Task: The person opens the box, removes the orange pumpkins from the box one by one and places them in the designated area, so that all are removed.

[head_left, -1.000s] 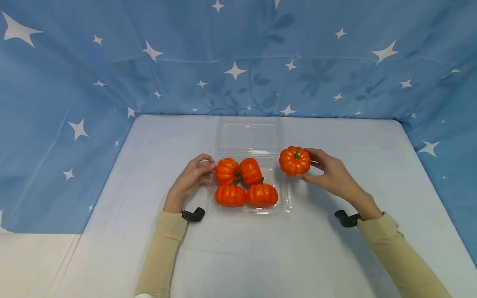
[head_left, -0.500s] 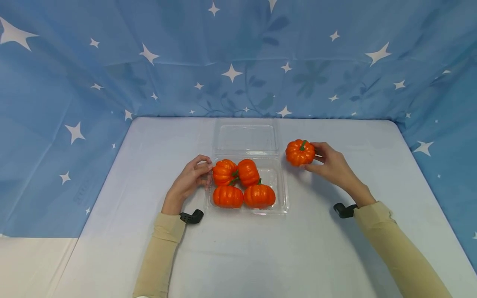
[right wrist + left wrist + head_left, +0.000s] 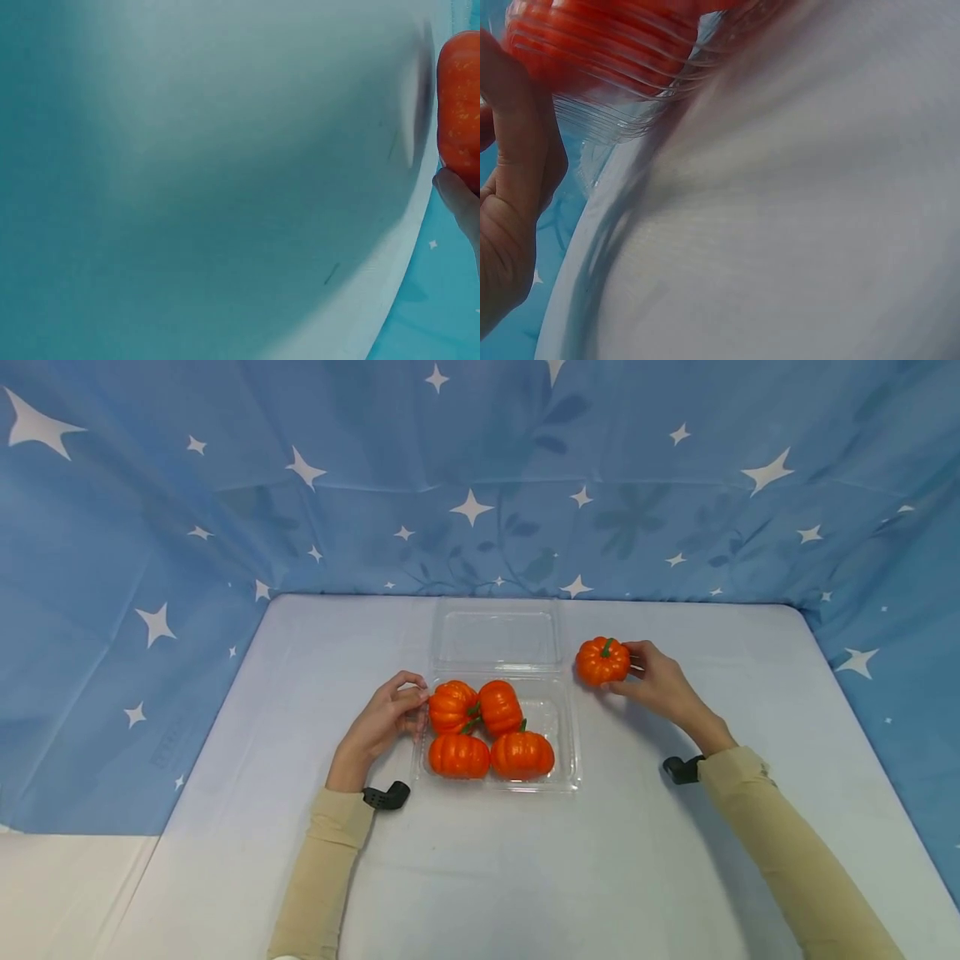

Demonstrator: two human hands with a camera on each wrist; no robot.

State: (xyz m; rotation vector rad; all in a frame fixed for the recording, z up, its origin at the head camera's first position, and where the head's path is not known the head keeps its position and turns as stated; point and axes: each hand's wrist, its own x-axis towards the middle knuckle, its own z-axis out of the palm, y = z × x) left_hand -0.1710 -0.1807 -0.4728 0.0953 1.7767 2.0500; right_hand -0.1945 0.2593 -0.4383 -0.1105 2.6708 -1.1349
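Note:
In the head view my right hand (image 3: 658, 681) holds a small orange pumpkin (image 3: 603, 661) with a green stem between thumb and fingers. The pumpkin is just right of a clear plastic clamshell container (image 3: 551, 714), near its hinge; the right wrist view shows the thumb against the pumpkin (image 3: 461, 109) and a shadow on the table beside it. Several more pumpkins (image 3: 522, 755) lie in the container's base, filling its left and front parts. My left hand (image 3: 386, 717) grips the container's left rim with bent fingers; its pumpkins (image 3: 604, 45) show through the ribbed wall.
The container's clear lid (image 3: 497, 637) lies folded back toward the table's far edge. A white cloth covers the table (image 3: 495, 868). Behind it hangs a blue curtain (image 3: 360, 435) with white stars. A black wrist device (image 3: 682, 769) sits on each wrist.
My right hand has carried the pumpkin away from the container's right side, a little rightward and toward the far edge, lower to the table. My left hand has stayed at the rim.

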